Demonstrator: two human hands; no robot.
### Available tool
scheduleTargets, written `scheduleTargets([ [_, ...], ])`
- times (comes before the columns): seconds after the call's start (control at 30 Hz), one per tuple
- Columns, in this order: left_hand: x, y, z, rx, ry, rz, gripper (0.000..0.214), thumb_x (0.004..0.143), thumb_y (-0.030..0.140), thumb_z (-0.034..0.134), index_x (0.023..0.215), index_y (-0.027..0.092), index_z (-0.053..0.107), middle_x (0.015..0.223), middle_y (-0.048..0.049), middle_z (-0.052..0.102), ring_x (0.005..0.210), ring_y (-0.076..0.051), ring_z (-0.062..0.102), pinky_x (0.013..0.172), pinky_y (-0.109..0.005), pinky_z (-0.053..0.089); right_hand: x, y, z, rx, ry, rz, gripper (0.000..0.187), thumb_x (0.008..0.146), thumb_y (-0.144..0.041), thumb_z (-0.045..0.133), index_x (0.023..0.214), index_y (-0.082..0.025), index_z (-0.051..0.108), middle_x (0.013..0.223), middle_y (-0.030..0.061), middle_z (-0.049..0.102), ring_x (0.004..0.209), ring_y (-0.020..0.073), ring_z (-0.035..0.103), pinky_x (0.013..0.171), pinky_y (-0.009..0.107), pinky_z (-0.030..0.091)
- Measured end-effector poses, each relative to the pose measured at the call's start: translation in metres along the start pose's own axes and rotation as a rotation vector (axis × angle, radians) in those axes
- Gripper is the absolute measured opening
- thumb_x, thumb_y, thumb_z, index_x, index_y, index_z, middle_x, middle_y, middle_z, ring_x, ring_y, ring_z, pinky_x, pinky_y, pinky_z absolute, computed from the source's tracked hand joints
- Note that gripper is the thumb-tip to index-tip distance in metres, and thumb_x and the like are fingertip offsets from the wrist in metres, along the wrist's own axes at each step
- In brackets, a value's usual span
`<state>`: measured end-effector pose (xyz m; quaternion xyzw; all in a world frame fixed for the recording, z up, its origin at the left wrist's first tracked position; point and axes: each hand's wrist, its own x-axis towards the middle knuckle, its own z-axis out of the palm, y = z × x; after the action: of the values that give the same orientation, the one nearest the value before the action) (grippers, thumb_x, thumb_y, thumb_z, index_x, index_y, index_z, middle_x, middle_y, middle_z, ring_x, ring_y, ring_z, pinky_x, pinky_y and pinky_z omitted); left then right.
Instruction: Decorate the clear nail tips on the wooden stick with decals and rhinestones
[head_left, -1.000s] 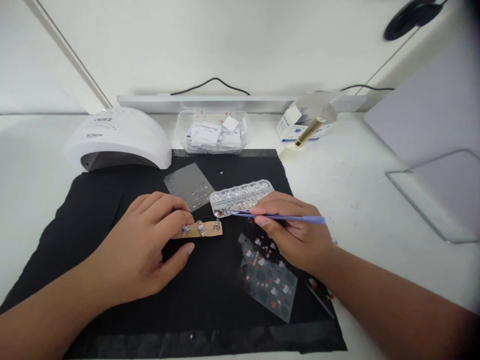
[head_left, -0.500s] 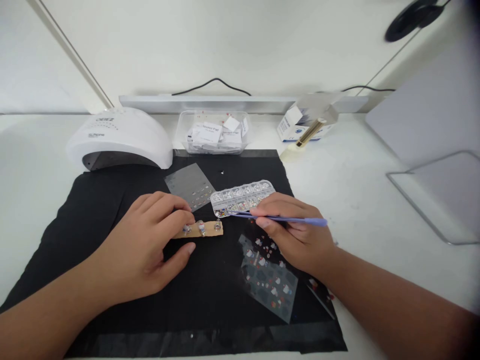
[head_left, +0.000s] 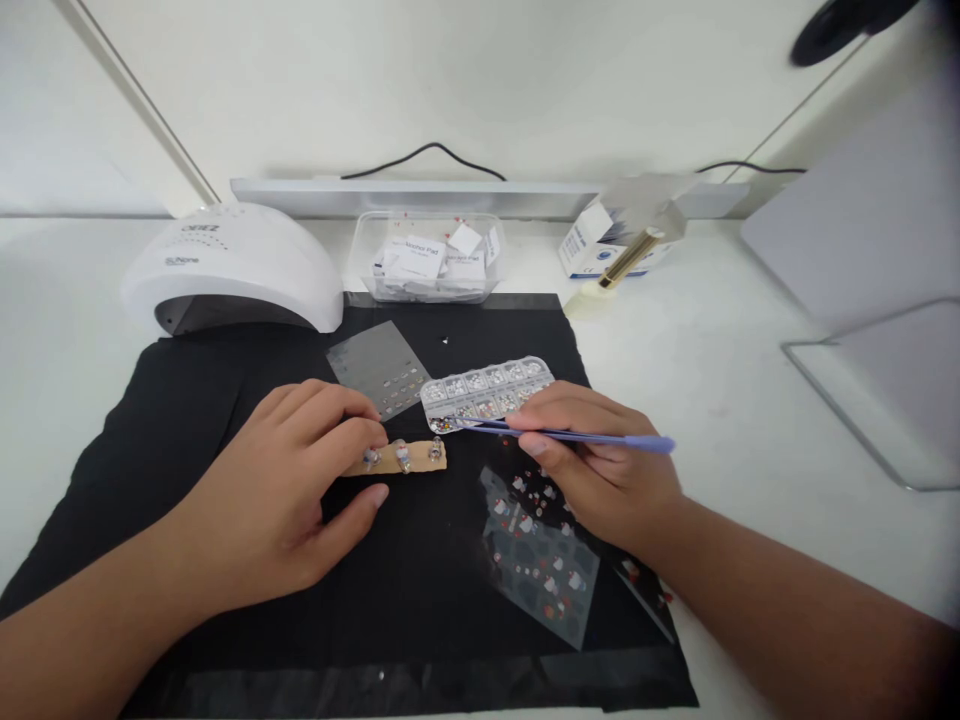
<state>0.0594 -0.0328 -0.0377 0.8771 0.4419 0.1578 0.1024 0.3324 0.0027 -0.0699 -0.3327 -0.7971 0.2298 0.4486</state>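
My right hand (head_left: 600, 460) is closed on purple-blue tweezers (head_left: 600, 438). Their tips point left into the front left compartment of a clear divided case (head_left: 486, 390) filled with tiny rhinestones; whether a stone sits between the tips is too small to tell. My left hand (head_left: 300, 480) lies over the left end of a light wooden strip (head_left: 424, 457), fingers bent along its far edge and thumb apart from them on the near side. Several small decorated nail tips (head_left: 403, 456) stand on the strip. The strip's left part is hidden under my hand.
Clear sticker sheets (head_left: 540, 580) lie near my right forearm, another sheet (head_left: 379, 370) behind the strip. Further back stand a white nail lamp (head_left: 240, 260), a tub of alcohol pads (head_left: 427, 265), an open box (head_left: 589, 240) and a gold-capped bottle (head_left: 630, 258). A black cloth (head_left: 337, 630) covers the table.
The tweezers' rear end has swung slightly right, with their tips still at the case's front left compartment. My left hand and the strip keep their places; the view has shifted slightly.
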Motion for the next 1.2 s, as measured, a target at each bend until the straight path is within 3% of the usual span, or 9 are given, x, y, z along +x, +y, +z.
scheduleTargets([
  [0.53, -0.002, -0.001, 0.0, 0.021, 0.039, 0.033, 0.015, 0.089, 0.023, 0.055, 0.103, 0.019, 0.057, 0.111, -0.0066, 0.058, 0.097, -0.025, 0.053, 0.086, -0.045, 0.041, -0.004, 0.003, -0.006, 0.133, 0.021, -0.033, 0.022, 0.086, -0.01, 0.063, 0.099, -0.026, 0.073, 0.081, 0.0023, 0.07, 0.072, 0.0155, 0.065, 0.06, 0.029, 0.054],
  [0.9, 0.0, -0.007, 0.0, 0.03, 0.083, 0.059, 0.018, 0.088, 0.023, 0.059, 0.105, 0.02, 0.056, 0.11, -0.0075, 0.059, 0.096, -0.025, 0.055, 0.083, -0.045, 0.043, -0.01, 0.009, -0.001, 0.552, 0.14, 0.24, 0.013, 0.092, -0.027, 0.065, 0.098, -0.03, 0.076, 0.077, -0.0006, 0.062, 0.062, 0.0119, 0.059, 0.058, 0.029, 0.046],
  [1.2, 0.003, 0.012, 0.004, -0.082, 0.178, 0.116, 0.018, 0.088, 0.014, 0.059, 0.105, 0.019, 0.055, 0.107, -0.006, 0.059, 0.095, -0.021, 0.056, 0.083, -0.041, 0.046, -0.005, 0.0, 0.004, 0.788, 0.144, 0.358, 0.009, 0.087, -0.033, 0.071, 0.092, -0.029, 0.078, 0.077, -0.0009, 0.062, 0.057, 0.01, 0.061, 0.051, 0.025, 0.047],
])
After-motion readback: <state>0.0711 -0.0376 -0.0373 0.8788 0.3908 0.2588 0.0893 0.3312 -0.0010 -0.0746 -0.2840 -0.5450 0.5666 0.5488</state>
